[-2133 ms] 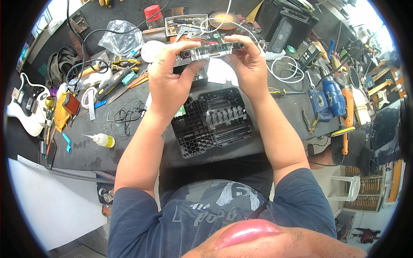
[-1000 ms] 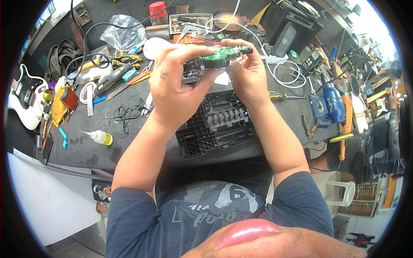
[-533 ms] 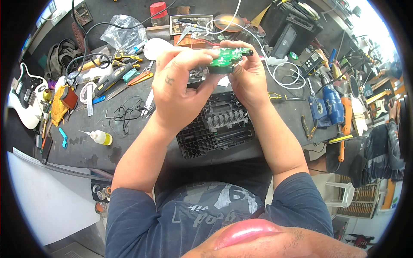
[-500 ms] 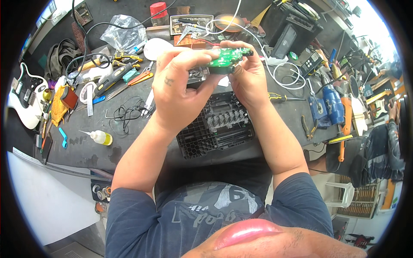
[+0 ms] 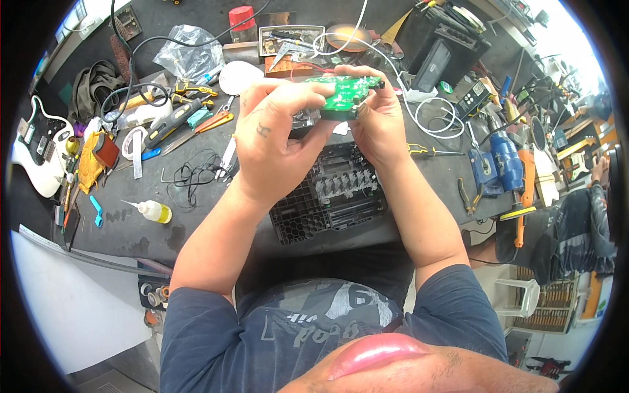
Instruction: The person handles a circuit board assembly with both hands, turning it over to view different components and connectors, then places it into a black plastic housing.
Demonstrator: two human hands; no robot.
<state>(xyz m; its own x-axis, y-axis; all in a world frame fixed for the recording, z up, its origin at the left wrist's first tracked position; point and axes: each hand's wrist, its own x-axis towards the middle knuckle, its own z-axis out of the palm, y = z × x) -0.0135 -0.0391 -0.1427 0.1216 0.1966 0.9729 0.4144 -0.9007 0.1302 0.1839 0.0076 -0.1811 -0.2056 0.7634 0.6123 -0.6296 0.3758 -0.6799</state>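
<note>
Between my two hands I hold up a green circuit board (image 5: 342, 92) with a dark underside or casing. My left hand (image 5: 275, 131) is closed on its left end, with the fingers over the top and the thumb below. My right hand (image 5: 380, 121) grips the right end, where small black parts stick out. Red wires (image 5: 316, 67) show just behind the board. Below it on the bench lies an opened black plastic housing (image 5: 301, 219) with a honeycomb-patterned section and a row of grey metallic parts (image 5: 344, 185). My wrists partly hide that housing.
Hand tools, a thin-tipped bottle (image 5: 155, 211) and a tangled black cable (image 5: 193, 177) lie left on the dark bench. A parts box (image 5: 291, 34) stands behind. To the right are a screwdriver (image 5: 432, 152), pliers (image 5: 467, 196), a coiled white cable (image 5: 445, 118) and a blue power tool (image 5: 506, 154).
The green board has tilted so more of its top face shows. My left hand has shifted slightly lower and right with it. The housing on the bench looks unmoved.
</note>
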